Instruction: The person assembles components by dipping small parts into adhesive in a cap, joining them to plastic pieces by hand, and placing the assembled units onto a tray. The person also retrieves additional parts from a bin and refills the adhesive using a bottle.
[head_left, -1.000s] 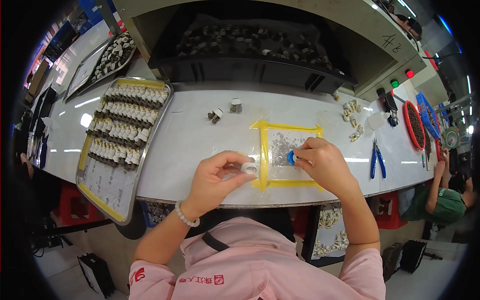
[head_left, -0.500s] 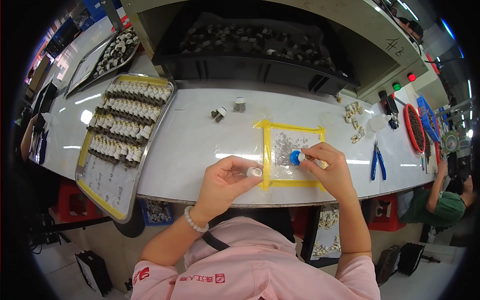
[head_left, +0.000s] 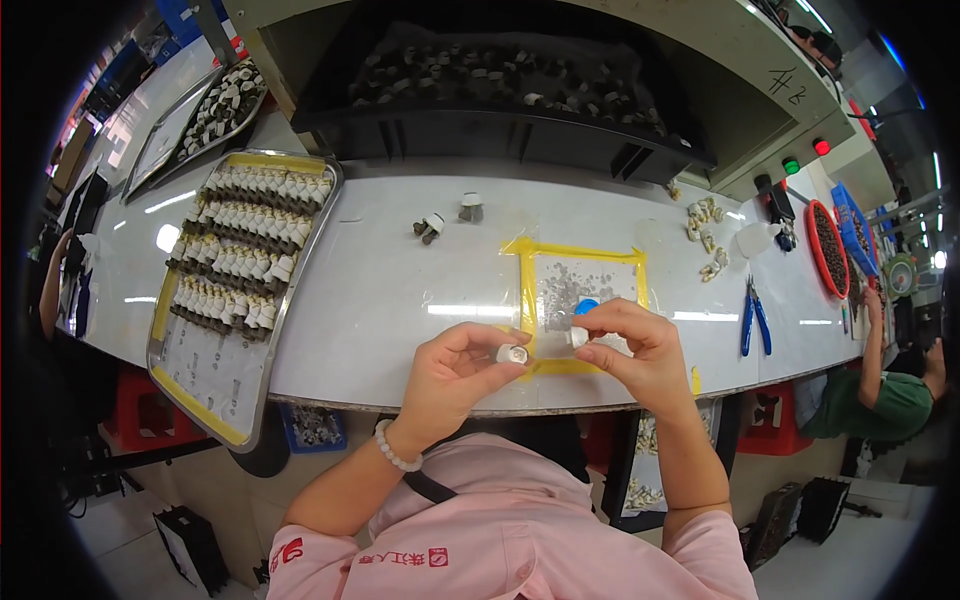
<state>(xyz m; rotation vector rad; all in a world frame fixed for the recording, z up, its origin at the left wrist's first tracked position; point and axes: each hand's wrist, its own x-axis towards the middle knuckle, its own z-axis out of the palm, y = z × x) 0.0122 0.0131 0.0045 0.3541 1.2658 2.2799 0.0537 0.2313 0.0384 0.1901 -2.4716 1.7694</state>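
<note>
The left hand [head_left: 450,368] is pinching a small white cap-like piece [head_left: 512,355] between thumb and fingers, just beside the left side of the yellow tape frame [head_left: 527,300]. The right hand [head_left: 640,345] is gripping another small white part [head_left: 578,338] in its fingertips, over the inside of that frame and close to a blue round thing [head_left: 588,305]; with the fingers covering so much, it is hard to tell whether the part is touching the blue thing. The two held items are sitting near each other but apart, so nothing is being joined at this moment.

On the left, a metal tray [head_left: 205,390] is carrying four rows of white-and-dark pieces [head_left: 245,230], while its near end is showing marked paper, which suggests it is well along but not yet full. One loose piece [head_left: 429,227] and another [head_left: 471,207] are resting on the white table [head_left: 400,290] beyond the hands. More are lying in the black bin [head_left: 450,140] at the back, so a good many appear to be remaining outside the rows. Right of the frame, pale pieces [head_left: 703,222] are lying in a small group, with blue-handled pliers [head_left: 748,330] resting nearby
</note>
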